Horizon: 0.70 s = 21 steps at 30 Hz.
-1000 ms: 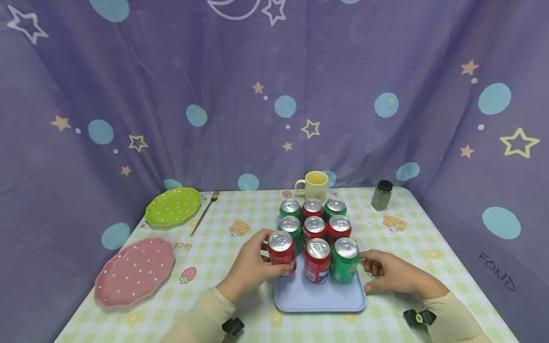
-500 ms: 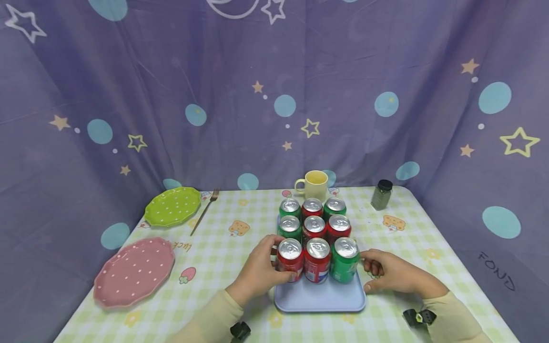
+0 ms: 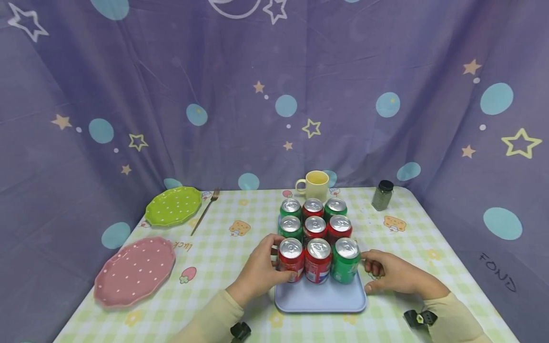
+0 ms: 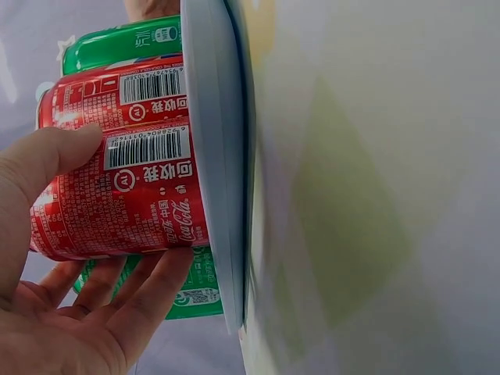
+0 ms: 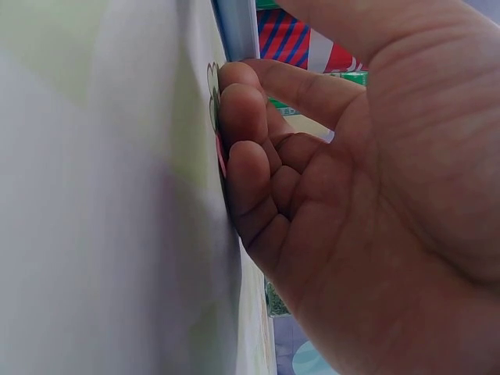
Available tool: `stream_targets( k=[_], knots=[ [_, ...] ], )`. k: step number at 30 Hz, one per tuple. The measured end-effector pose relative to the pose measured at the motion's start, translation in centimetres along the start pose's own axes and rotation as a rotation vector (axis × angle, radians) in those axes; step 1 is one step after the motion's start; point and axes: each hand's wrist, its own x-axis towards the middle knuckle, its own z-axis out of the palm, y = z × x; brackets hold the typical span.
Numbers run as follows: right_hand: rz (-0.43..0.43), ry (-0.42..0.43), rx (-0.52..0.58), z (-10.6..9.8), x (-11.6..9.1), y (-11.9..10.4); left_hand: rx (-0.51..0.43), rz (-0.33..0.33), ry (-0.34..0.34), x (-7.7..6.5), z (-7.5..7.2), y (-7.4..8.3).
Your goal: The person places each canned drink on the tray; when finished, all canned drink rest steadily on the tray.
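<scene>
In my left hand is a red Coca-Cola can, held upright on the blue tray at the front left spot. The thumb lies on the can's near side, with the fingers round its far left side. A second red can stands beside it, then a green can at the right of the front row. Behind stand two more rows of red and green cans, three to a row. My right hand rests at the tray's right edge, index finger and thumb against it, other fingers loosely bent over the tablecloth.
A yellow mug stands behind the tray. Farther right is a small black-lidded jar. On the left lie a green dotted plate, a pink dotted plate and a fork. A purple curtain hangs behind the table.
My left hand has lowered the red can and shifted it right, into line with the front row; over the last half second it keeps still. My right hand has not moved.
</scene>
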Motion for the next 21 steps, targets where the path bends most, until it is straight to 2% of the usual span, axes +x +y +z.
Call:
stream_targets(
  k=[14, 19, 21],
  knots=[
    [0.01, -0.006, 0.009, -0.1, 0.2, 0.1, -0.034, 0.004, -0.023, 0.2, -0.2, -0.5],
    [0.041, -0.008, 0.031, -0.3, 0.4, -0.3, -0.044, 0.021, -0.062, 0.3, -1.7, -0.8],
    [0.046, 0.008, 0.028, -0.6, 0.3, -0.7, -0.018, 0.052, -0.07, 0.4, -2.7, -1.0]
  ],
)
